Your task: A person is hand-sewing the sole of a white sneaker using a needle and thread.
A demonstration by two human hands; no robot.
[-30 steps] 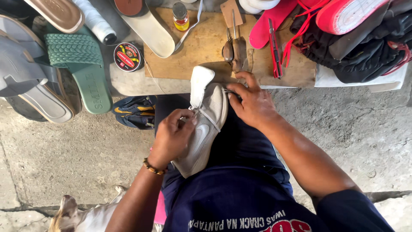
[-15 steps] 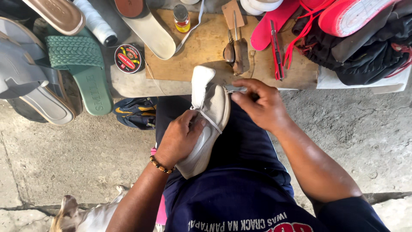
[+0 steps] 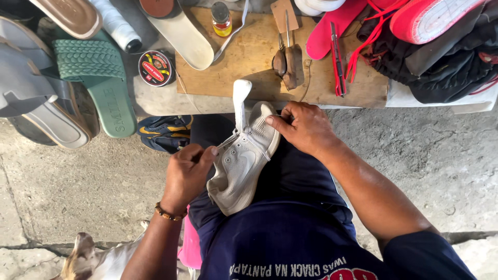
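The left hand (image 3: 185, 173) curls its fingers tight, pinching the side edge of a pale grey mesh sneaker (image 3: 243, 158) that lies on the person's dark blue lap, toe toward five o'clock. The right hand (image 3: 306, 127) presses thumb and fingertips on the shoe's perforated heel end, at one o'clock from the left. Beyond, at twelve o'clock, a worn plywood board (image 3: 249, 57) tops the surface, carrying a red-handled tool (image 3: 336, 59). At eleven o'clock sit a round black polish tin (image 3: 155, 68) and a green woven-strap rubber sandal (image 3: 98, 83).
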